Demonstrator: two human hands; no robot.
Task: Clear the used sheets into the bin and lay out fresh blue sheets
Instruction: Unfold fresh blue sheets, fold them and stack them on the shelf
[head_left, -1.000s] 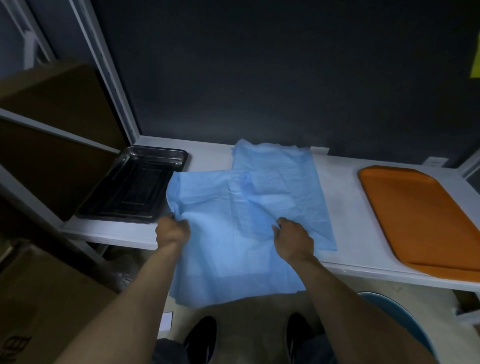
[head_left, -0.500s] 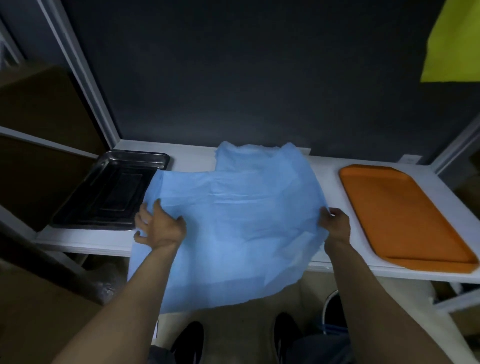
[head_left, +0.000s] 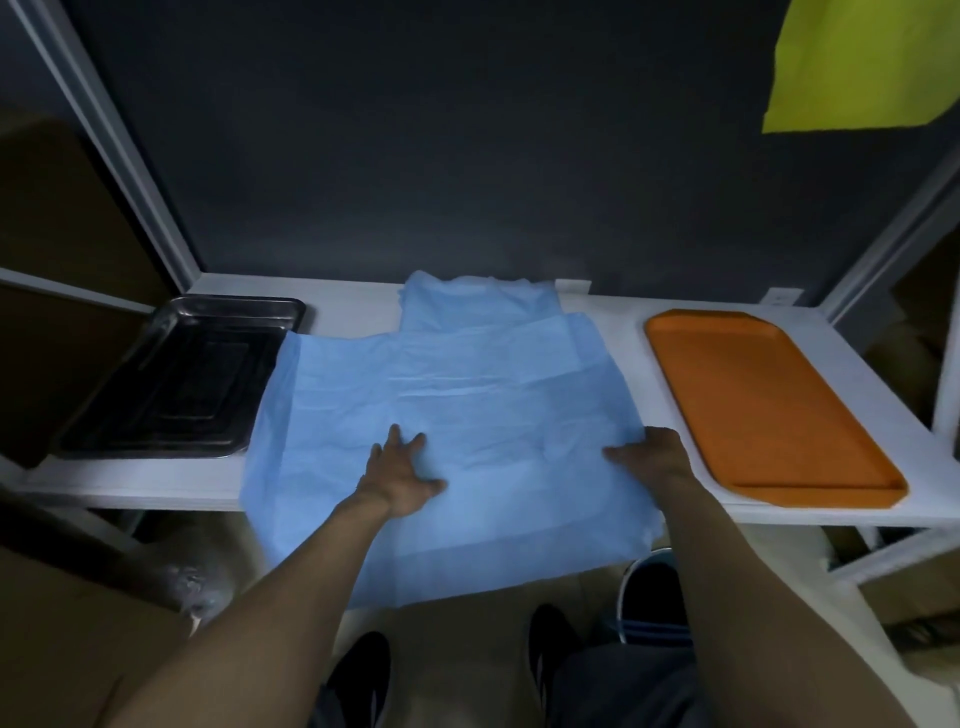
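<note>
Status: laying-out phase, looks about mid-way. One blue sheet (head_left: 467, 395) is spread on the white worktop (head_left: 353, 317) between the metal tray (head_left: 176, 374) on the left and the orange tray (head_left: 769, 405) on the right. Its near part hangs over the worktop's near edge and its left edge touches or overlaps the metal tray. A second blue layer (head_left: 478, 301) pokes out at the far side, beneath it.

No used sheets visible on the worktop, so clearing is probably done. The dark, blue-rimmed thing (head_left: 649, 587) below on the near right may be the bin; contents not readable.

Left hand (head_left: 402, 473): fingers released and spread, palm flat mid-sheet. Right hand (head_left: 652, 454): on the sheet's right edge. Can't tell if its fingers pinch the edge or just press.

Left to do: pull the overhang in, square it up, flatten creases.

Delta vs 0.5 s ago: left hand moves from the sheet's left edge to the middle, and the sheet lies flatter and wider.
</note>
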